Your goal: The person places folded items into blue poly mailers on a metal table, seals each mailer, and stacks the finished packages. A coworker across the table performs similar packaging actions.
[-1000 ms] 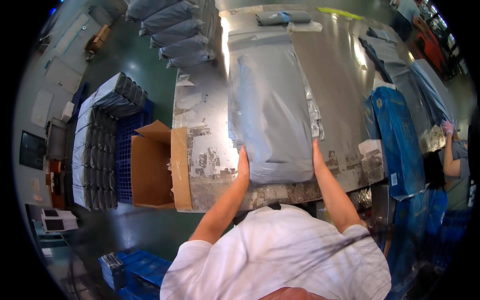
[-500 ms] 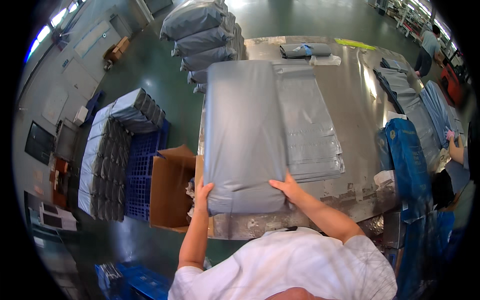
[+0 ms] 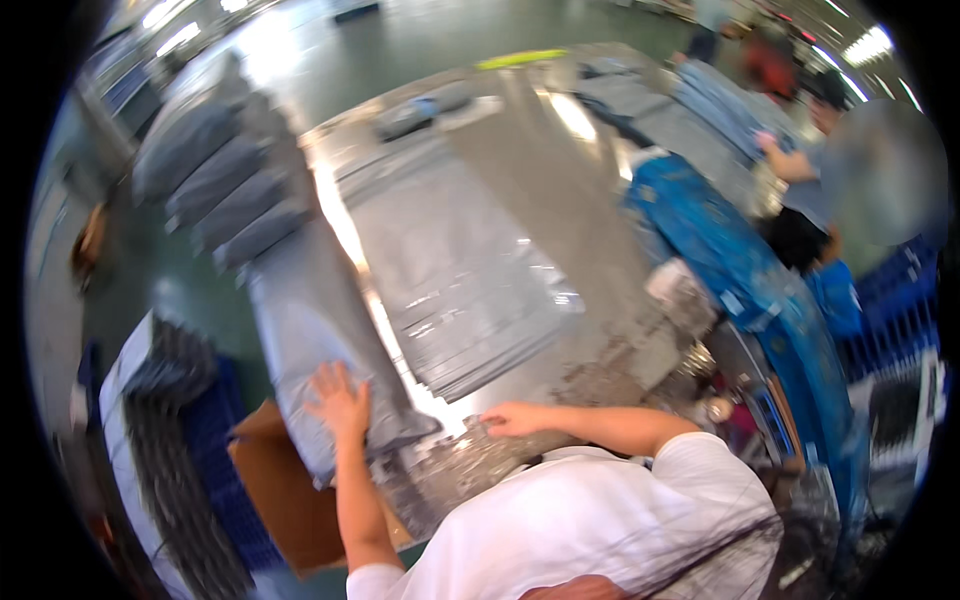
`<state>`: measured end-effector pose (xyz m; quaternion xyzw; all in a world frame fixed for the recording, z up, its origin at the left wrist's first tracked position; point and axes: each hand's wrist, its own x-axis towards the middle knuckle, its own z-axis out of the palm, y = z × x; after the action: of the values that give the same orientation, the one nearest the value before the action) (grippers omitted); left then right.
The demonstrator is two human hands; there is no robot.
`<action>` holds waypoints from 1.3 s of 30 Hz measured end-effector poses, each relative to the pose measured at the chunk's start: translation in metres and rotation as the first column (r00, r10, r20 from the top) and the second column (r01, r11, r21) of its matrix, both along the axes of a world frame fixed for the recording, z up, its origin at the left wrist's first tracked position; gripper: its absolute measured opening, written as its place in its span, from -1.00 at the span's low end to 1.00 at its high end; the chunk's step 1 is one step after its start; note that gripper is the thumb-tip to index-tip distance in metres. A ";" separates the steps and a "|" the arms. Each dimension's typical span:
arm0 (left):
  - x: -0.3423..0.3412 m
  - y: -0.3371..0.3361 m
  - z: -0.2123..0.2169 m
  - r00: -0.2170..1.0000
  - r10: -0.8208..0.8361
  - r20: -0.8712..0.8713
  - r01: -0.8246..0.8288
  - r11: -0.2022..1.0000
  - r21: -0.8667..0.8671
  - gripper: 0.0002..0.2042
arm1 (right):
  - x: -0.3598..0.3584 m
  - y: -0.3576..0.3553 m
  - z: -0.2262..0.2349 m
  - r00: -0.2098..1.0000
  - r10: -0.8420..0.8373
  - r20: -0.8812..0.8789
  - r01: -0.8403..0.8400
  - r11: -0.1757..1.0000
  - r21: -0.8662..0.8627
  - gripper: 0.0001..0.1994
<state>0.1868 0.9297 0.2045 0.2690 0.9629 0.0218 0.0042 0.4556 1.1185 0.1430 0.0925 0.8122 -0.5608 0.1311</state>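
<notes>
Left hand (image 3: 340,400) spread flat, pressing grey filled mailer bag (image 3: 315,340) at metal table (image 3: 560,200) edge. Right hand (image 3: 510,420) fingers together, resting on tabletop beside flat mailer stack (image 3: 455,270).

Cardboard box (image 3: 285,500) by table; blue crates (image 3: 215,470); stacked grey parcels (image 3: 215,195) beyond.

Bright overhead lamps throw a white glare streak along the steel table (image 3: 590,260), running from just beyond the left hand (image 3: 340,400) to the far edge. Motion blur smears everything, worst far beyond both hands. Fisheye bending curves the edges into black corners.
</notes>
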 end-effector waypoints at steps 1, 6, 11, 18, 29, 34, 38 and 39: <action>0.005 0.000 0.002 1.000 0.001 0.008 -0.001 0.999 0.032 -0.37 | 0.024 0.029 -0.003 0.995 -0.089 0.035 0.087 0.995 0.043 -0.65; 0.022 -0.013 -0.001 0.960 -0.116 -0.255 0.204 0.912 0.355 -0.47 | 0.158 0.259 0.073 0.657 -0.751 -0.060 0.416 0.295 0.860 -0.73; 0.095 0.050 0.022 0.905 -0.397 -0.154 0.423 0.792 0.440 -0.67 | 0.267 0.405 0.111 0.605 -0.780 0.160 -0.176 0.065 0.982 -0.92; 0.174 0.146 0.008 0.740 -0.671 0.048 0.571 0.664 0.483 -0.72 | 0.220 0.497 0.108 0.807 -0.582 -0.098 0.212 0.131 0.968 -0.82; 0.249 0.198 -0.004 0.552 -0.715 0.430 0.460 0.691 0.558 -0.73 | 0.290 0.600 0.100 0.591 -0.804 0.062 0.340 0.318 0.885 -0.31; 0.234 0.368 -0.047 0.569 -0.680 0.462 0.320 0.701 0.638 -0.58 | 0.215 0.576 0.081 0.588 -0.797 -0.139 0.707 0.424 0.566 -0.28; 0.269 0.456 -0.025 0.243 -0.421 0.874 -0.264 0.838 0.477 -0.44 | 0.259 0.561 0.047 0.426 -0.898 0.108 0.905 0.423 -0.054 -0.35; 0.280 0.458 -0.024 0.122 -0.437 0.891 -0.360 0.817 0.450 -0.43 | 0.265 0.543 0.038 0.392 -0.903 0.176 0.918 0.372 -0.139 -0.37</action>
<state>0.4670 1.3881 0.1807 0.1982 0.6433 0.4828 0.5601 0.7211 1.6614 0.1815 0.5288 0.5563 -0.6202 -0.1617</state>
